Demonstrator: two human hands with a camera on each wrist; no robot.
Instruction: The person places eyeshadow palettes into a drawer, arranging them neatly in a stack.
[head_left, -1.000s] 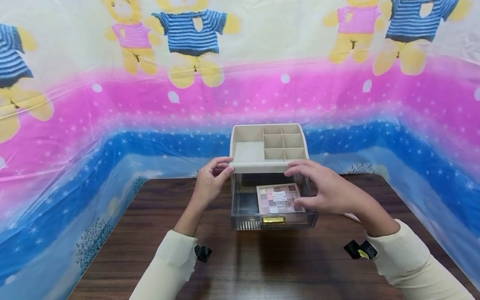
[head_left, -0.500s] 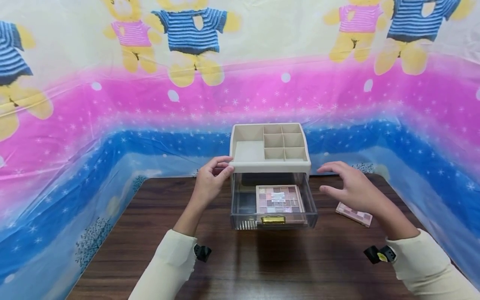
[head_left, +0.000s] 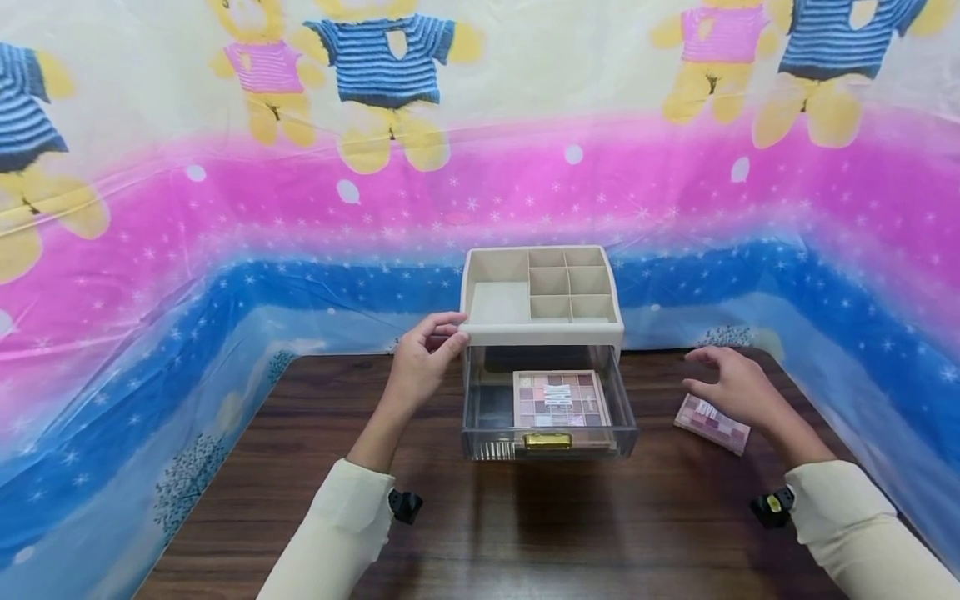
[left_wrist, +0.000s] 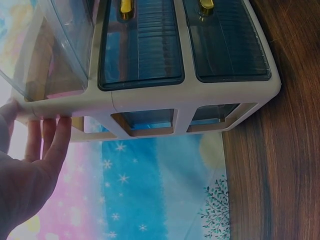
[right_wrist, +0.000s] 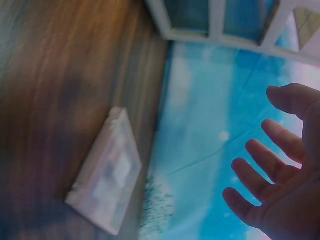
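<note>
Fingers of the left hand (head_left: 422,360): bent, thumb and fingertips pinching the front left corner of a cream plastic organizer (head_left: 540,335).
Fingers of the right hand (head_left: 735,387): parted and loosely curved, holding nothing, just above and apart from a rectangular pink palette with a chequered face (head_left: 712,428).
Organizer: one, near the middle of the back edge of a dark brown wood-grain table (head_left: 585,525); its top has one large compartment and six small ones.
Drawers: three; one clear grey plastic top drawer (head_left: 592,438), gold-handled, pulled out, and two closed lower drawers (left_wrist: 142,50) with gold handles.
Palettes: two; one square chequered palette with a pale frame (head_left: 558,396) inside the top drawer, the rectangular one on the table, towards its right edge.
Since half a second ago: right hand farther right, the palette under it showing more; left hand and drawer unmoved.
</note>
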